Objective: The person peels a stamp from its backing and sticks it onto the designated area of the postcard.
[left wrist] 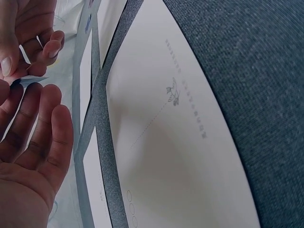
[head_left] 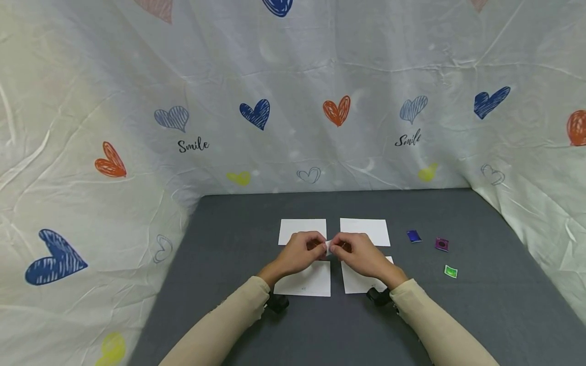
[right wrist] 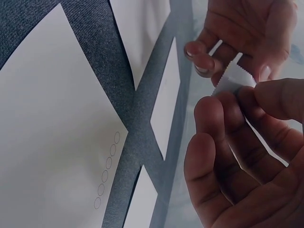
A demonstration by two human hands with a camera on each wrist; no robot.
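Above the table, between my two hands, is a small white-backed stamp (head_left: 327, 247) with toothed edges. My left hand (head_left: 299, 254) pinches one side of it between thumb and fingertips, and my right hand (head_left: 361, 254) pinches the other. The right wrist view gives the plainest look at the stamp (right wrist: 233, 80), its pale back tilted up. Its printed face is hidden there. Under the hands lie several white cards; the near left card (head_left: 304, 282) carries a small printed bird and a dashed line in the left wrist view.
Right of the cards lie three loose stamps: a blue stamp (head_left: 414, 236), a purple stamp (head_left: 441, 244) and a green stamp (head_left: 450, 271). The far cards, left (head_left: 302, 229) and right (head_left: 366, 230), lie beyond the hands. A heart-patterned curtain (head_left: 293, 147) surrounds the grey table (head_left: 229, 239).
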